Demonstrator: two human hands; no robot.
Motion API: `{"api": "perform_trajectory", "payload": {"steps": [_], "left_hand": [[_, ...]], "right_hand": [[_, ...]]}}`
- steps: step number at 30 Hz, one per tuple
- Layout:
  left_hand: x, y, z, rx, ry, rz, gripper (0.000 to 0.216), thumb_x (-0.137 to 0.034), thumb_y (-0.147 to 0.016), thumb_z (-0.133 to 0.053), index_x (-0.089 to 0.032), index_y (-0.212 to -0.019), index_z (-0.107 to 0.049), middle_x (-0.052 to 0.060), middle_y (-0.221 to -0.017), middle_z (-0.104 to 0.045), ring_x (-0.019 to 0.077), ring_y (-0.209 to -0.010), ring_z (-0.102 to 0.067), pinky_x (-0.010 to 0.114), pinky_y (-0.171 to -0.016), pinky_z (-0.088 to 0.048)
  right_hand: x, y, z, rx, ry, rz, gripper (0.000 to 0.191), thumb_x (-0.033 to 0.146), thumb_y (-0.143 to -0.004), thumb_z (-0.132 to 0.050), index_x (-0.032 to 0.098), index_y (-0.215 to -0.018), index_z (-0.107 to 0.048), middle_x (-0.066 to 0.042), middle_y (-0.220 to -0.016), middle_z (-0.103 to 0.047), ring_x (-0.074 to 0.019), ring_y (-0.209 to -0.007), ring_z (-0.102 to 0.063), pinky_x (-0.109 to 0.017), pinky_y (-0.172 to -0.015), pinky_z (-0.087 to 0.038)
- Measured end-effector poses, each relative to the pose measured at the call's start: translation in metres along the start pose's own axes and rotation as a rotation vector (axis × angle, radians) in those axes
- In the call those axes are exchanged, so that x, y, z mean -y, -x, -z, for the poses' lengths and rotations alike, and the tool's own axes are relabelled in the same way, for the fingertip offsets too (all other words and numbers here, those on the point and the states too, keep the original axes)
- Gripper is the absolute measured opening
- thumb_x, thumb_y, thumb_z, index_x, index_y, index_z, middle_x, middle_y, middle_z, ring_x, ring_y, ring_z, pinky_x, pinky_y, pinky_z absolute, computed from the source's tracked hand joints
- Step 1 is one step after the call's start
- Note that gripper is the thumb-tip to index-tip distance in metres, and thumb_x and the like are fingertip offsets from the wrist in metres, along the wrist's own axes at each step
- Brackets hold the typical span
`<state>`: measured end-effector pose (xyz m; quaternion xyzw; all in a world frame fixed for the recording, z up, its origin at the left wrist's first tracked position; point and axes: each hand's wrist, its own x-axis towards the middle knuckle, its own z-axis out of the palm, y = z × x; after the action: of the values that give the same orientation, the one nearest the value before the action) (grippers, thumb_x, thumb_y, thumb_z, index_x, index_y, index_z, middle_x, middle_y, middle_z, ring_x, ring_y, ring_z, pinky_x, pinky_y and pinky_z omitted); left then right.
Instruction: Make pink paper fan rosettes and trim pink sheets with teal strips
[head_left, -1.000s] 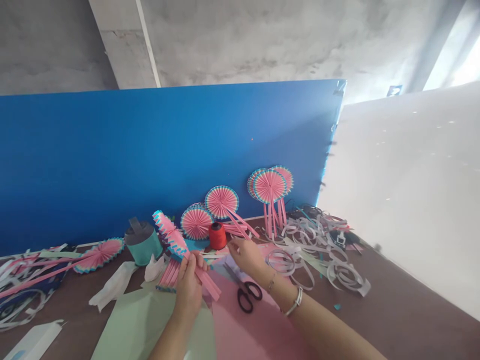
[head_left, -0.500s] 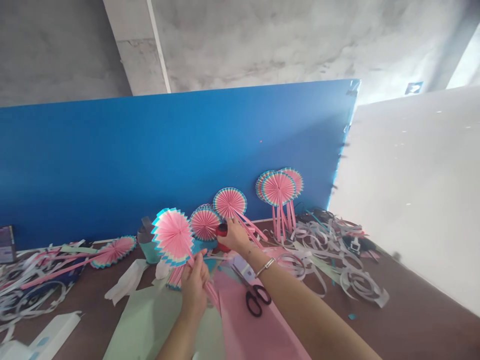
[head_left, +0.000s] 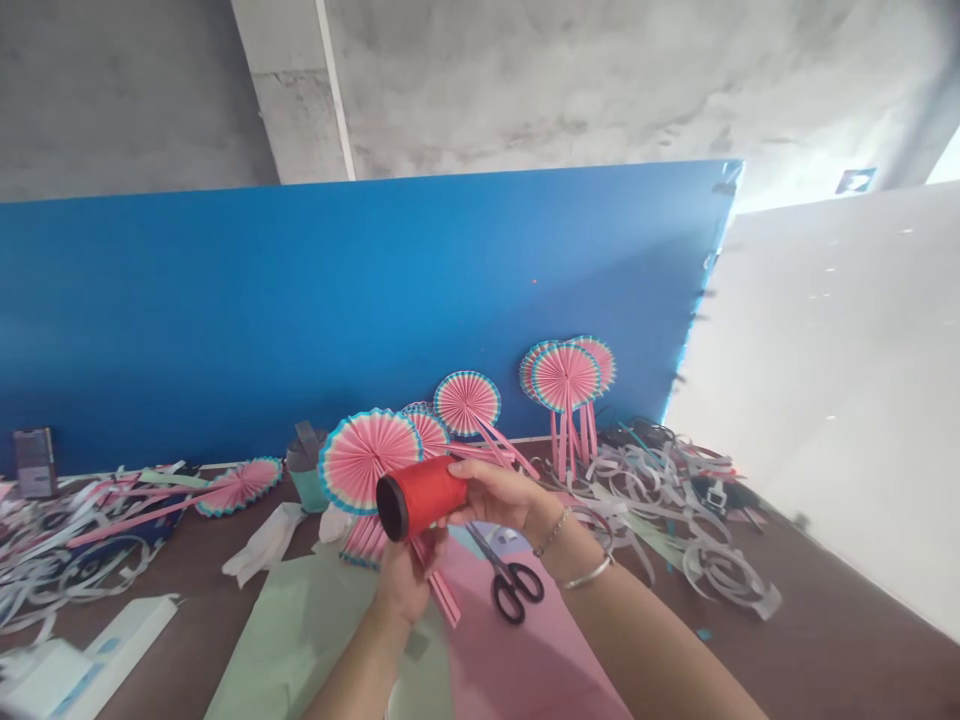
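Observation:
A round pleated paper fan (head_left: 367, 455), pink with a blue and cream edge, stands upright in my left hand (head_left: 407, 580), which is closed around its pink handle strips. My right hand (head_left: 501, 494) grips a spool of red thread (head_left: 429, 494), tilted so its dark end faces left. The spool is in front of the fan's lower right part and just over my left fingers. Black-handled scissors (head_left: 510, 590) lie below my right wrist on pink paper (head_left: 525, 660). Pale green paper (head_left: 300, 640) lies under my left forearm.
More pink fans (head_left: 566, 378) lean against the blue panel (head_left: 337, 300). Curled paper strips (head_left: 720, 570) heap at the right, with another tangle (head_left: 82, 560) at the left. A teal cup (head_left: 306, 485), a crumpled white tissue (head_left: 262, 540) and a white box (head_left: 120, 650) are on the brown table.
My right hand has lifted the red spool from the back of the table and brought it towards me, over my left hand. The fan's face has turned and spread rounder.

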<state>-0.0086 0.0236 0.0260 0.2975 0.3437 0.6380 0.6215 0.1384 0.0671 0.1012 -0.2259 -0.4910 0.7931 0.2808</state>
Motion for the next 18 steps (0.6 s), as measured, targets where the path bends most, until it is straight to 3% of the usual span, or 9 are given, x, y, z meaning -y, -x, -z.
{"api": "perform_trajectory", "payload": {"steps": [4,7,10,13,15,18], "left_hand": [[0.000,0.005,-0.006,0.270,0.067,0.244,0.031,-0.043,-0.076,-0.067,-0.015,-0.067,-0.058,-0.001,-0.054,-0.057,0.0010,-0.030,-0.024,0.018,-0.033,-0.007],[0.000,0.005,-0.004,0.365,0.065,0.344,0.036,-0.043,-0.076,-0.068,-0.015,-0.059,-0.052,-0.004,-0.045,-0.046,0.0000,-0.029,-0.021,0.018,-0.033,-0.008],[-0.003,0.005,0.000,0.237,0.111,0.237,0.031,-0.034,-0.072,-0.074,-0.016,-0.060,-0.051,-0.007,-0.048,-0.040,0.0006,-0.035,-0.023,0.017,-0.035,-0.013],[-0.010,0.006,0.000,0.133,0.129,0.095,0.021,-0.025,-0.071,-0.075,-0.017,-0.084,-0.062,-0.008,-0.053,-0.042,0.0014,-0.038,-0.025,0.017,-0.037,-0.015],[-0.013,0.006,-0.001,0.161,0.097,0.048,0.037,-0.026,-0.070,-0.075,-0.019,-0.103,-0.061,-0.009,-0.054,-0.043,0.0006,-0.037,-0.022,0.017,-0.036,-0.013],[-0.014,0.007,-0.004,0.186,0.001,-0.004,0.054,-0.033,-0.070,-0.076,-0.021,-0.119,-0.055,-0.010,-0.055,-0.046,-0.0006,-0.034,-0.020,0.016,-0.035,-0.011]], "right_hand": [[0.001,0.009,-0.011,-0.086,0.032,0.168,0.029,0.033,-0.077,-0.070,0.014,-0.097,-0.064,-0.005,-0.087,-0.070,-0.0139,-0.072,-0.068,-0.027,-0.072,-0.057],[0.003,0.021,-0.007,-0.156,0.094,0.261,0.031,0.032,-0.077,-0.070,0.015,-0.101,-0.065,-0.005,-0.090,-0.069,-0.0129,-0.074,-0.066,-0.024,-0.069,-0.057],[0.004,0.038,0.008,-0.103,0.153,0.274,0.035,0.036,-0.075,-0.068,0.015,-0.102,-0.064,-0.001,-0.077,-0.065,-0.0104,-0.062,-0.061,-0.020,-0.055,-0.051],[0.006,0.055,0.027,-0.043,0.430,0.148,0.040,0.032,-0.068,-0.070,0.016,-0.104,-0.064,0.000,-0.079,-0.063,-0.0106,-0.062,-0.057,-0.021,-0.053,-0.046],[0.009,0.061,0.034,-0.149,0.743,0.032,0.042,0.028,-0.065,-0.071,0.017,-0.105,-0.064,0.000,-0.081,-0.062,-0.0114,-0.062,-0.055,-0.022,-0.052,-0.043],[0.011,0.065,0.035,-0.426,1.111,-0.031,0.042,0.027,-0.062,-0.072,0.018,-0.101,-0.063,-0.001,-0.081,-0.061,-0.0130,-0.063,-0.053,-0.023,-0.051,-0.038]]}}
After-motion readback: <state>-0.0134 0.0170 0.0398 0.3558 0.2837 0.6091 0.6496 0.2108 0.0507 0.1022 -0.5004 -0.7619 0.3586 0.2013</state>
